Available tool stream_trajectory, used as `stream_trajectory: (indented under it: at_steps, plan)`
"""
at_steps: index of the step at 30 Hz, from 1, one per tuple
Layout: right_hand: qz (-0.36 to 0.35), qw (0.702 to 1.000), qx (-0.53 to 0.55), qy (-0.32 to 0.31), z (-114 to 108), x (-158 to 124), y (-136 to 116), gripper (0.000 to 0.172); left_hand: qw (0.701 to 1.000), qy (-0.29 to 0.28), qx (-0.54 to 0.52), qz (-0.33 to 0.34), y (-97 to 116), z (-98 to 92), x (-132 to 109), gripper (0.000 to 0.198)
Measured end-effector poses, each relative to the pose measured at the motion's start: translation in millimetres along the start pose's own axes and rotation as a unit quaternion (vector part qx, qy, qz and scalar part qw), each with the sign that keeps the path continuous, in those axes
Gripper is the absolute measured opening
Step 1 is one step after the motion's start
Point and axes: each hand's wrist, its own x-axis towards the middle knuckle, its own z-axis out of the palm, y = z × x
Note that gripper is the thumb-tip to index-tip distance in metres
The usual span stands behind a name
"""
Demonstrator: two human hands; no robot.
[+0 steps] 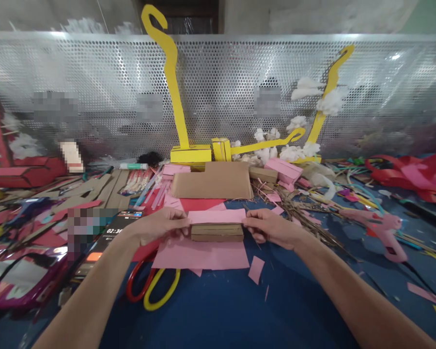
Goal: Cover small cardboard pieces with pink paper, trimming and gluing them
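Note:
A small brown cardboard block (217, 232) lies on a pink paper sheet (202, 255) on the blue table. The sheet's far part folds up over the block's top. My left hand (162, 226) pinches the block's left end and the paper there. My right hand (268, 227) pinches the right end the same way. Both hands are closed on the block and paper. Red and yellow scissors (153, 287) lie partly under the sheet's left corner.
A flat cardboard piece (212, 183) lies behind the block. Yellow cardboard shapes (172, 82) and white cotton tufts (294, 151) stand against a perforated metal screen. A phone (105, 236) lies left, a pink glue gun (381, 229) right, with paper scraps and sticks all around.

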Motion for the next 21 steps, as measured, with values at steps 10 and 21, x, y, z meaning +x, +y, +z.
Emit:
stream_trajectory:
  at_steps: [10,21]
  plan:
    - [-0.013,1.000,0.000,0.000,-0.9,0.8,1.9,0.048,1.000,0.004,0.014,0.004,0.7,0.4,0.2,0.042]
    - [-0.009,1.000,0.002,-0.005,-0.8,1.3,4.0,0.050,1.000,0.005,0.015,-0.001,0.3,2.0,0.9,0.043]
